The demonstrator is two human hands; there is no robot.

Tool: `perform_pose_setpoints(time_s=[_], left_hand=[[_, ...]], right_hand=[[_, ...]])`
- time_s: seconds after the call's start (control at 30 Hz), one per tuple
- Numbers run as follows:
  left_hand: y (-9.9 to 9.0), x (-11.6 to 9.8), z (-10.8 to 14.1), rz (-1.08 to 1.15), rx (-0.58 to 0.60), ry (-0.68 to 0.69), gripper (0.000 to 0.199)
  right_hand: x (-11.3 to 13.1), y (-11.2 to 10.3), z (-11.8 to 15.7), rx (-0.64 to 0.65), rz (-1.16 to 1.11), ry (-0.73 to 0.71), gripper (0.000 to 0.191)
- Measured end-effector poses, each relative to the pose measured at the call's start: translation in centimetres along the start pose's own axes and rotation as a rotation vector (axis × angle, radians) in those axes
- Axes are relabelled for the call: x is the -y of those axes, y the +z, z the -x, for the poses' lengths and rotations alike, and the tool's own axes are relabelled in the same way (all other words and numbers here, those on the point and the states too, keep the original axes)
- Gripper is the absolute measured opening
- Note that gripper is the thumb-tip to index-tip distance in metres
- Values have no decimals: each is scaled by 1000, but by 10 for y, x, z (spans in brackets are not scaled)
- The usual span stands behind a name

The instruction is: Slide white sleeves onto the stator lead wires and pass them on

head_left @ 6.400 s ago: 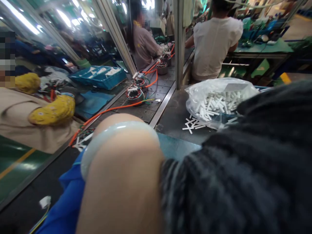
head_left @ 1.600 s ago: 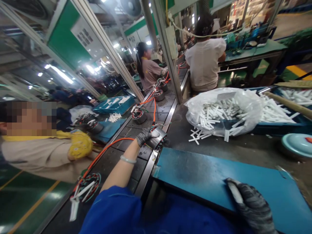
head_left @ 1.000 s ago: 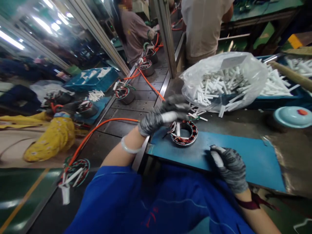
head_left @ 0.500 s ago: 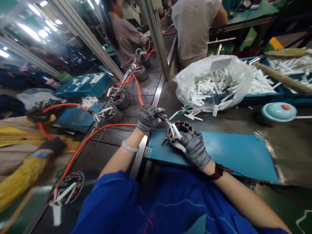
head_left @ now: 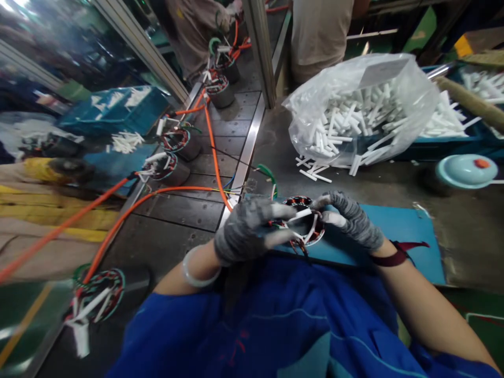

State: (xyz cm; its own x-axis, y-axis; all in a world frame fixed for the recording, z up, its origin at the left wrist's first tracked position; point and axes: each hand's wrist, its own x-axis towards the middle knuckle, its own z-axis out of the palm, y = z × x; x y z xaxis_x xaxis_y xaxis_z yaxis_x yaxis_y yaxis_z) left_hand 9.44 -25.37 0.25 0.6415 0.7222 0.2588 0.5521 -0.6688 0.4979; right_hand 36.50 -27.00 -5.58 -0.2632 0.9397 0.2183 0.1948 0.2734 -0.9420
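A motor stator (head_left: 318,233), a ring of wound copper with white sleeves and loose leads, is tilted over a blue mat (head_left: 397,226) in front of me. My left hand (head_left: 250,231), in a grey glove with pale fingertips, reaches to its left side, thumb and fingers apart. A white sleeve (head_left: 301,215) lies across the ring near those fingertips. My right hand (head_left: 352,218), gloved alike, has its thumb and forefinger at the right rim, gripping it. Green leads (head_left: 270,176) stick up behind the ring. The stator's underside is hidden.
A clear plastic bag (head_left: 354,94) of white sleeves lies behind the mat, beside a light-blue lidded container (head_left: 466,170). Several more stators, one of them (head_left: 106,294) at lower left, and orange cables (head_left: 214,157) line the left. Co-workers (head_left: 323,37) are beyond.
My left hand has let go of the orange cable's end and moved down to the stator. My right hand has shifted right around the rim. The view has tipped downward.
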Motion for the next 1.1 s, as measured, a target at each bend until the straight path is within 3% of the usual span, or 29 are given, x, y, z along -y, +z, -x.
perform_pose_setpoints(time_s=[0.07,0.17,0.33,0.47,0.63,0.77,0.87,1.0,1.1], left_hand=[[17,-8,-17,-182,97,14,52],[31,-15,-34,-344,266,-36,41],[22,-13,-27,-284,373,-113,36],[21,-6,-14,-119,332,-122,34],[26,-1,-9,96,228,-63,37],[27,3,-9,81,233,-30,37],[27,6,-12,105,252,10,36],[24,4,-22,-108,349,51,41],[21,-3,-25,-338,352,93,40]], right_hand=[[-2,-1,1,29,-90,58,36],[-6,-1,0,24,-164,104,37],[3,2,-9,105,-44,15,29],[16,6,-17,126,130,-62,27],[15,12,-16,137,-11,35,30],[13,14,-12,73,2,42,36],[13,15,-11,64,126,-38,45],[8,15,-9,56,452,-176,48],[2,6,-4,95,565,-223,41]])
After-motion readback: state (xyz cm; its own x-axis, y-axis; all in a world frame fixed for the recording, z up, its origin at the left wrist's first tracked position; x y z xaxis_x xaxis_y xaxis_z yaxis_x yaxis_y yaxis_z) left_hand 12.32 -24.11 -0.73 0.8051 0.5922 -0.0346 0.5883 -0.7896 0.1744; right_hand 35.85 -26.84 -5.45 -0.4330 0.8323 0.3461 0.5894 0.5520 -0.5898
